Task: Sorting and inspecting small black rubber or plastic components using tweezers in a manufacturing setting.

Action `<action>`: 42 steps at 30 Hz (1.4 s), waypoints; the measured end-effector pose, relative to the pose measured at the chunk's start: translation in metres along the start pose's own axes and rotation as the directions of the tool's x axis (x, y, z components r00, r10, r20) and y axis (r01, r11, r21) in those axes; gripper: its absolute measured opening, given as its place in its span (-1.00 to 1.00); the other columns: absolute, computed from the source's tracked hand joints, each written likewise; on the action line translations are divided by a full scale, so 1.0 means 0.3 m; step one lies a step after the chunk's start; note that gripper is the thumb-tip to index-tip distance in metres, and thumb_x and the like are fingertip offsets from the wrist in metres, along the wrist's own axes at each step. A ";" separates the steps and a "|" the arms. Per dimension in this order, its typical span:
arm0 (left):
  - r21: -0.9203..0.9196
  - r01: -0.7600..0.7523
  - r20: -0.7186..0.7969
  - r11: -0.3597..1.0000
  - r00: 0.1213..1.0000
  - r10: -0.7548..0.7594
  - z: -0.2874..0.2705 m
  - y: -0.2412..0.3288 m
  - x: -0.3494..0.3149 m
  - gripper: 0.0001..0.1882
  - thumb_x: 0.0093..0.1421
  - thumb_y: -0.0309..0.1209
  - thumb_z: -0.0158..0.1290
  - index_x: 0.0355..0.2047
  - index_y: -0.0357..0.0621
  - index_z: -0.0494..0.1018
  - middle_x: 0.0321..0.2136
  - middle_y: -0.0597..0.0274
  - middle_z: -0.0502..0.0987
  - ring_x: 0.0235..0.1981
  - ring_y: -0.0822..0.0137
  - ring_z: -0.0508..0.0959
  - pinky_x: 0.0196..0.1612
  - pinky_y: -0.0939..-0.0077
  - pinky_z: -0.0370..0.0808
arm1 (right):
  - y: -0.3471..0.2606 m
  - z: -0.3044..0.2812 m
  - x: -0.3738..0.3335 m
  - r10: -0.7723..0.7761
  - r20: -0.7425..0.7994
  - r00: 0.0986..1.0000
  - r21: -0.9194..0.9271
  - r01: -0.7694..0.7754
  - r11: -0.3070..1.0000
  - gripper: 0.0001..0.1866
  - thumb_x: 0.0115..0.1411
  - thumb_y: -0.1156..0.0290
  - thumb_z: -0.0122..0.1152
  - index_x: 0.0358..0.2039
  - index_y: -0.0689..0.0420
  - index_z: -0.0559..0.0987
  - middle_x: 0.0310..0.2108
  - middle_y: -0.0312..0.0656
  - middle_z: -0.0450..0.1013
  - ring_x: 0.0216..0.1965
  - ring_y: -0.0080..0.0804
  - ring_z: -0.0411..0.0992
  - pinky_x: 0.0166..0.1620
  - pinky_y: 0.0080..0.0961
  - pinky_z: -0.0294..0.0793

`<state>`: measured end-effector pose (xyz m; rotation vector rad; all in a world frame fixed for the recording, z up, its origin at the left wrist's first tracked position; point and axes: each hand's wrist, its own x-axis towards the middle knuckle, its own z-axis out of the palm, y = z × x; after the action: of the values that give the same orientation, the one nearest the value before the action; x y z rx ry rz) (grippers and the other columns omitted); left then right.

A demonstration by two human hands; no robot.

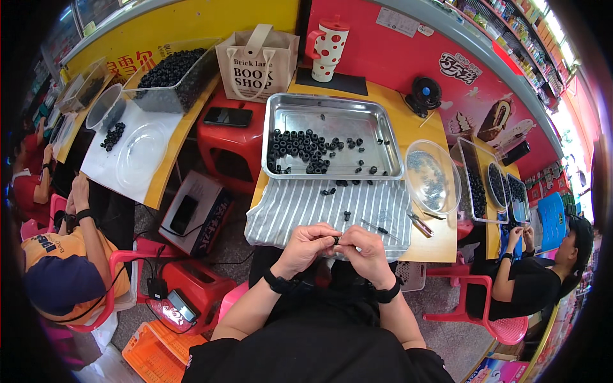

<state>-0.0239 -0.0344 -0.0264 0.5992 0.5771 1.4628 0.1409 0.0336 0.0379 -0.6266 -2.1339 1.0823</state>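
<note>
My left hand [309, 246] and my right hand [366, 249] meet over the near edge of a striped cloth [281, 210]. Their fingertips pinch a small black ring-like part [336, 240] between them; the fingers cover most of it. Beyond the cloth sits a shallow metal tray [332, 176] with many small black cylindrical parts [303, 143], heaped at its left. A few loose black parts [347, 216] lie on the cloth. Close to my right hand rests a thin rod-like tool [382, 230] with a dark section.
Right of the tray stands a see-through round tub [433, 172] holding small shiny pieces. Slim hand tools [419, 225] lie below it. Behind are a spotted tumbler [329, 51], a small black fan [424, 96] and a canvas bag [257, 64]. People sit working at both sides.
</note>
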 end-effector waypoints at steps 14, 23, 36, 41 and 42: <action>-0.041 0.056 -0.047 0.998 0.997 -0.058 -0.007 -0.003 -0.004 -0.80 0.29 -0.61 0.05 -0.10 -0.38 0.57 -0.24 0.21 0.57 -0.35 0.50 0.58 -0.27 0.68 0.55 | 0.009 -0.012 0.019 0.107 0.025 0.994 0.138 -0.110 0.984 -0.84 0.01 0.70 0.37 -0.45 0.28 0.52 -0.51 -0.22 0.49 -0.50 -0.58 0.52 -0.44 -0.62 0.46; -0.034 0.031 0.050 0.999 0.998 -0.029 0.016 0.027 0.002 -0.74 0.28 -0.59 0.09 -0.02 -0.39 0.52 -0.28 0.19 0.61 -0.33 0.46 0.59 -0.27 0.59 0.54 | 0.020 -0.006 0.021 0.170 0.019 0.985 0.115 -0.171 0.979 -0.81 -0.05 0.67 0.41 -0.48 0.26 0.52 -0.56 -0.24 0.46 -0.54 -0.58 0.45 -0.48 -0.58 0.42; -0.203 0.175 0.120 0.963 0.981 -0.153 -0.038 0.022 0.000 -0.67 0.35 -0.45 0.05 0.04 -0.43 0.46 -0.28 0.09 0.62 -0.38 0.33 0.62 -0.23 0.47 0.61 | -0.035 0.014 0.056 -0.156 -0.014 0.988 -0.390 0.138 0.910 -0.78 -0.11 0.48 0.44 -0.55 0.17 0.50 -0.59 -0.15 0.37 -0.50 -0.16 0.43 -0.47 -0.30 0.39; -0.229 0.127 0.043 0.965 0.992 -0.121 -0.018 0.025 -0.001 -0.67 0.40 -0.35 -0.01 0.00 -0.41 0.46 -0.38 0.19 0.58 -0.43 0.42 0.59 -0.31 0.57 0.55 | -0.056 0.028 0.036 -0.175 -0.082 0.981 -0.413 0.126 0.902 -0.79 -0.07 0.45 0.43 -0.53 0.17 0.50 -0.58 -0.16 0.35 -0.47 -0.16 0.43 -0.43 -0.28 0.40; -0.229 0.108 0.020 0.967 0.994 -0.107 -0.017 0.025 -0.002 -0.67 0.41 -0.34 -0.01 -0.01 -0.40 0.47 -0.38 0.20 0.57 -0.45 0.44 0.57 -0.33 0.59 0.53 | -0.053 0.027 0.024 -0.148 -0.078 0.986 -0.427 0.101 0.898 -0.81 -0.04 0.46 0.41 -0.52 0.17 0.51 -0.58 -0.16 0.36 -0.48 -0.16 0.42 -0.43 -0.28 0.39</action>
<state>-0.0329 -0.0348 -0.0251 0.3850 0.4203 1.4000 0.1282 0.0253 0.0499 -0.7141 -2.2914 0.5002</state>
